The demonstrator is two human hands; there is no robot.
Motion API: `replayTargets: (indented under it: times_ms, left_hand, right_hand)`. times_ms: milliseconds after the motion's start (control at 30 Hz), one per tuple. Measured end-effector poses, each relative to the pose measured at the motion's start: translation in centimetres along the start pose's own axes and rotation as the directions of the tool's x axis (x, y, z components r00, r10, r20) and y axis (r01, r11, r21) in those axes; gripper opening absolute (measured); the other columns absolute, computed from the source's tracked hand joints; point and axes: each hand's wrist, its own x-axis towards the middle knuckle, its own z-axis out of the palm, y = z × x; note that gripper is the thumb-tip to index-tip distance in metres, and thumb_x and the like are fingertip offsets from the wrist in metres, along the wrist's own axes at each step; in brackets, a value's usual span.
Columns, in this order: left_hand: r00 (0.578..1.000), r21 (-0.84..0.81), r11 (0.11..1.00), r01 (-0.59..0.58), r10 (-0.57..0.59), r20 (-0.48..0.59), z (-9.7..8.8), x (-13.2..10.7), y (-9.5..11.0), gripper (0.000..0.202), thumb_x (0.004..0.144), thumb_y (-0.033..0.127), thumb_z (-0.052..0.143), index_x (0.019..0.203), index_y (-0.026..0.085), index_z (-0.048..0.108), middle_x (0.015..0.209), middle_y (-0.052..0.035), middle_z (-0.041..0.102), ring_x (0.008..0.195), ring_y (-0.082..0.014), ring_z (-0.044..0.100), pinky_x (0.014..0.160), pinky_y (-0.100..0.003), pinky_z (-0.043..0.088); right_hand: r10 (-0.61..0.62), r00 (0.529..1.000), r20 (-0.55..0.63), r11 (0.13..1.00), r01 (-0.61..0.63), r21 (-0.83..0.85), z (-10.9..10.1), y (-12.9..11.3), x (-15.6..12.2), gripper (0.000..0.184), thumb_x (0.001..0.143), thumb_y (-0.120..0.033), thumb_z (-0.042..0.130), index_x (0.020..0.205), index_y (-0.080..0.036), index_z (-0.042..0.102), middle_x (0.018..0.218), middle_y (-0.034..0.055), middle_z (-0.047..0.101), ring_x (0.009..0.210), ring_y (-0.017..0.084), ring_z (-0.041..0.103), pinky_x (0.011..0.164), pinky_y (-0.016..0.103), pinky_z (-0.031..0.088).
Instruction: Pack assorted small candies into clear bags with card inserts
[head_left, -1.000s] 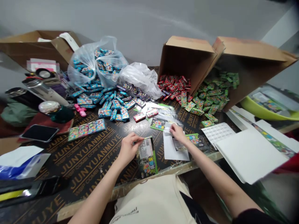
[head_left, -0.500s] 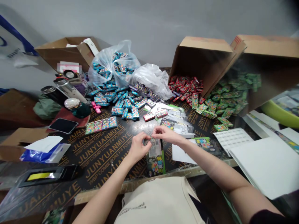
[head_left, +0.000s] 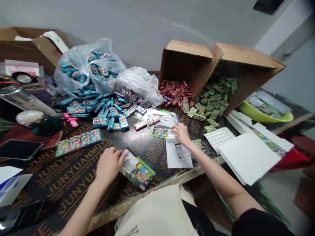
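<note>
My left hand (head_left: 109, 165) grips the top end of a flat printed packet (head_left: 141, 173) with a green edge, which lies slanted near the table's front. The packet has a colourful lower panel and a pale upper part. My right hand (head_left: 181, 134) reaches to a loose pile of similar packets (head_left: 161, 131), its fingers bent and slightly apart at the pile's right side. Whether the fingertips touch a packet is hard to make out. Below that hand are a white sheet (head_left: 172, 157) and another packet (head_left: 183, 150). Two small red boxes (head_left: 140, 125) sit beside the pile.
Blue boxes (head_left: 98, 108) spill from a clear bag (head_left: 73, 72) at the back left. Cardboard boxes (head_left: 187, 52) on their sides hold red and green boxes. A row of joined boxes (head_left: 78, 142), a phone (head_left: 21, 149), white sheets (head_left: 251, 157) and a lime basin (head_left: 265, 114) lie around.
My hands have come apart. The left has moved left with the packet, which now lies tilted; the right has gone to the packet pile. The view has swung right.
</note>
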Motion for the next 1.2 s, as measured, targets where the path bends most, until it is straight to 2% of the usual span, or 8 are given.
replayTargets:
  times_ms: [167, 267, 367, 600, 767, 900, 1000, 1200]
  left_hand:
    - [0.897, -0.017, 0.952, -0.306, 0.294, 0.330, 1.6, -0.8, 0.0, 0.068, 0.052, 0.032, 0.075, 0.116, 0.026, 0.052, 0.117, -0.0104, 0.050, 0.111, -0.0315, 0.041, 0.098, -0.053, 0.016]
    - [0.770, -0.160, 0.923, -0.351, 0.382, 0.512, 3.0, -0.9, 2.1, 0.063, 0.043, 0.028, 0.077, 0.102, 0.025, 0.055, 0.105, -0.0065, 0.054, 0.098, -0.0269, 0.048, 0.091, -0.044, 0.028]
    - [0.746, -0.251, 0.928, -0.276, 0.371, 0.553, 3.2, -0.8, 3.1, 0.049, 0.045, 0.023, 0.075, 0.089, 0.021, 0.054, 0.092, -0.0041, 0.057, 0.084, -0.0230, 0.053, 0.074, -0.031, 0.036]
    - [0.953, -0.697, 0.717, -0.008, 0.217, 0.213, -0.4, 0.6, 3.0, 0.048, 0.076, 0.026, 0.054, 0.122, 0.026, 0.040, 0.096, -0.0029, 0.057, 0.083, -0.0173, 0.055, 0.075, -0.028, 0.041]
    - [0.992, -0.879, 0.459, 0.129, -0.053, 0.118, 0.0, 0.3, 3.1, 0.027, 0.074, 0.031, 0.059, 0.098, 0.019, 0.054, 0.091, -0.0032, 0.058, 0.081, -0.0164, 0.057, 0.072, -0.028, 0.046]
    - [0.990, -0.821, 0.565, 0.088, -0.139, 0.011, 0.9, -0.1, 3.1, 0.014, 0.071, 0.027, 0.063, 0.079, 0.016, 0.061, 0.081, -0.0031, 0.060, 0.075, -0.0152, 0.057, 0.067, -0.026, 0.044]
    - [0.998, -0.781, 0.623, 0.038, -0.065, -0.004, 0.4, 0.0, 3.3, 0.013, 0.073, 0.024, 0.061, 0.083, 0.017, 0.065, 0.078, -0.0034, 0.060, 0.073, -0.0149, 0.057, 0.064, -0.025, 0.043]
    - [0.998, -0.742, 0.670, -0.022, -0.027, -0.054, -0.4, 0.1, 3.6, 0.005, 0.072, 0.017, 0.061, 0.074, 0.016, 0.065, 0.074, -0.0027, 0.060, 0.071, -0.0149, 0.056, 0.065, -0.027, 0.042]
  right_hand:
    - [0.007, 0.996, 0.088, 0.997, 0.000, -0.080, 1.0, 5.8, -1.1, 0.002, 0.069, -0.021, 0.065, 0.070, -0.019, 0.064, 0.078, 0.0053, 0.056, 0.086, 0.022, 0.046, 0.074, 0.033, 0.028]
    - [-0.051, 0.995, 0.087, 0.995, 0.058, -0.077, 2.1, 5.8, -2.0, 0.002, 0.073, -0.019, 0.062, 0.074, -0.019, 0.063, 0.083, 0.0054, 0.058, 0.088, 0.021, 0.047, 0.076, 0.031, 0.027]
    - [-0.108, 0.990, 0.095, 0.991, 0.115, -0.063, 2.6, 5.2, -2.4, 0.006, 0.076, -0.016, 0.057, 0.072, -0.018, 0.062, 0.082, 0.0054, 0.059, 0.086, 0.019, 0.049, 0.078, 0.030, 0.028]
    - [-0.075, 0.994, 0.080, 0.997, 0.077, -0.014, 2.4, 5.4, -2.6, 0.011, 0.078, -0.014, 0.047, 0.078, -0.018, 0.057, 0.076, 0.0045, 0.060, 0.074, 0.018, 0.052, 0.070, 0.027, 0.033]
    - [-0.039, 0.994, 0.099, 0.996, 0.030, 0.088, 1.3, 4.8, -2.0, 0.009, 0.079, -0.018, 0.043, 0.078, -0.019, 0.052, 0.065, 0.0021, 0.057, 0.060, 0.016, 0.051, 0.060, 0.025, 0.033]
    - [-0.062, 0.993, 0.102, 0.940, 0.024, 0.341, -0.2, -0.1, -1.4, 0.010, 0.080, -0.028, 0.046, 0.077, -0.019, 0.049, 0.073, 0.0032, 0.058, 0.067, 0.016, 0.052, 0.061, 0.025, 0.037]
    - [-0.171, 0.962, 0.211, 0.727, -0.021, 0.686, -1.4, -5.9, -1.3, 0.016, 0.079, -0.035, 0.050, 0.077, -0.019, 0.049, 0.087, 0.0044, 0.059, 0.081, 0.016, 0.054, 0.069, 0.025, 0.040]
    - [-0.473, 0.740, 0.477, 0.546, -0.178, 0.818, -1.3, -12.7, -0.9, 0.027, 0.071, -0.041, 0.062, 0.070, -0.017, 0.051, 0.081, 0.0015, 0.059, 0.075, 0.013, 0.053, 0.069, 0.025, 0.040]
